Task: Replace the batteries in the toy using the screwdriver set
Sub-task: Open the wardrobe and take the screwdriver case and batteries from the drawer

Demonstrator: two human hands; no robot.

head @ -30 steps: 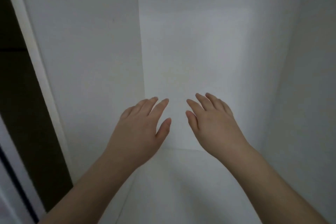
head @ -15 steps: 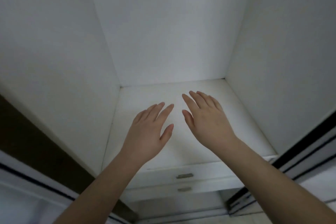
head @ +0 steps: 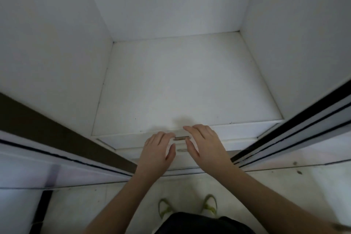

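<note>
Both my left hand [head: 157,153] and right hand [head: 204,145] hover with fingers loose, each grip holding nothing, either side of the upper drawer handle [head: 181,138]. No toy or screwdriver set shows; I judge they may be inside. A poor hold on that slim handle could slip, or I could pull the wrong drawer.

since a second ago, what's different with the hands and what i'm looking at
The view tipped down from the cabinet's inside walls to its shelf, the drawer fronts and the floor. Both hands came down with it: the left hand and right hand now hover on either side of the upper drawer handle, not yet gripping it. Unchanged: both hands are spread open and hold nothing, and the shelf is bare.
</note>
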